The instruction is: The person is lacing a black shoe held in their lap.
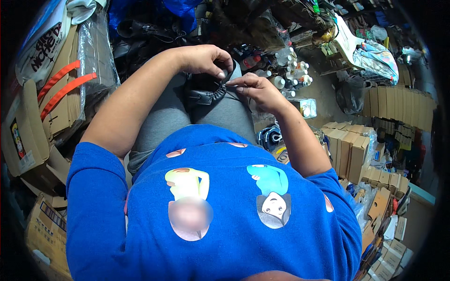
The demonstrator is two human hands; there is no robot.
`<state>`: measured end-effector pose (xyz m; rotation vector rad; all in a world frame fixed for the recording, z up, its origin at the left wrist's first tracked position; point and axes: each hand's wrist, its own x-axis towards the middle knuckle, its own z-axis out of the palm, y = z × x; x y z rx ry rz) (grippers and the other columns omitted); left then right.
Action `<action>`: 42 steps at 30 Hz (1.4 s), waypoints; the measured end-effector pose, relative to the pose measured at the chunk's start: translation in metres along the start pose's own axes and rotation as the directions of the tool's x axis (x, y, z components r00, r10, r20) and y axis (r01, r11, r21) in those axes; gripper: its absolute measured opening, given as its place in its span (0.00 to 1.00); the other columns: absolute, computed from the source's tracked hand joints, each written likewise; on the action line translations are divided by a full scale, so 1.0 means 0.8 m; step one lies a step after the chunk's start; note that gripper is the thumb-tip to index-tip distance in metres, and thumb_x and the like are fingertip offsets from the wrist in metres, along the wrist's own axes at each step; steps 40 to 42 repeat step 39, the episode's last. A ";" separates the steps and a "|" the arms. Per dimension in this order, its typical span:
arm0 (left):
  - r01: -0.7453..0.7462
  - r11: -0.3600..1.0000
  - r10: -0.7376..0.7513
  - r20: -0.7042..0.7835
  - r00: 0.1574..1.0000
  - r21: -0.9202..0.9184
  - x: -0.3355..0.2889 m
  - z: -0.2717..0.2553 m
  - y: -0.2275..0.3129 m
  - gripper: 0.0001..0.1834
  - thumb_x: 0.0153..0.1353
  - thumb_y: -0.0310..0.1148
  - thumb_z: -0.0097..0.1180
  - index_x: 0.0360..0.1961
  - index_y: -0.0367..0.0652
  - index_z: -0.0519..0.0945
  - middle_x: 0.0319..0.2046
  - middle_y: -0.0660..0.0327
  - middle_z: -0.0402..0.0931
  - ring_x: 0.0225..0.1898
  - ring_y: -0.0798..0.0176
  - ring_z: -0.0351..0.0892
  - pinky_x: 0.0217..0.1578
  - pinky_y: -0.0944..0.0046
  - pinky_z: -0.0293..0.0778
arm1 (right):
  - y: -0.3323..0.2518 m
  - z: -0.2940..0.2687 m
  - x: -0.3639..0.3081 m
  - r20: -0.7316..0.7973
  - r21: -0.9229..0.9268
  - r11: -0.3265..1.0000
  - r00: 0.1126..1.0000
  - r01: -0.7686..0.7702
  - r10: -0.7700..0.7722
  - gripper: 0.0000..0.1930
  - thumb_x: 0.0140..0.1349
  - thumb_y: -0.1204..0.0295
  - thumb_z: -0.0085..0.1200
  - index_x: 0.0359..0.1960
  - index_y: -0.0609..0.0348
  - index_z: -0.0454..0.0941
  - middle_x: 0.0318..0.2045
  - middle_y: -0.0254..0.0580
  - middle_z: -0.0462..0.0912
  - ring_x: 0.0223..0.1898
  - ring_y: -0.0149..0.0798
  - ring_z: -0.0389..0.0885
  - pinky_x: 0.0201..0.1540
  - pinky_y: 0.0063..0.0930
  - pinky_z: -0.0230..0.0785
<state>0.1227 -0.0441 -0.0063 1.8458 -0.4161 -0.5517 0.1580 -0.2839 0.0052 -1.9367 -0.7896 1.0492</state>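
Note:
A black lace-up boot lies across my lap, its dark laces running in a row of crossings up the front. From the left, my left hand reaches over the boot's upper part. Its fingers are curled and the thumb is bent in beside the boot opening; what they grip is hidden. On the other side, my right hand pinches a lace at the top of the lacing between thumb and forefinger. Both hands are close together over my grey trousers.
Several bottles stand beyond my right hand. Stacked cardboard boxes line the right side, with more cardboard at left. Dark shoes or leather pieces are heaped ahead, near a blue plastic bag.

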 end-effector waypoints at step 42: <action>0.261 0.891 -0.072 -0.452 0.889 0.371 -0.107 0.054 0.007 0.16 0.53 0.21 0.56 0.45 0.44 0.82 0.42 0.57 0.71 0.37 0.61 0.75 0.39 0.65 0.72 | -0.030 0.056 -0.028 -0.237 -0.523 0.852 0.960 0.006 -0.152 0.20 0.51 0.73 0.60 0.48 0.42 0.81 0.33 0.44 0.74 0.38 0.40 0.76 0.49 0.39 0.65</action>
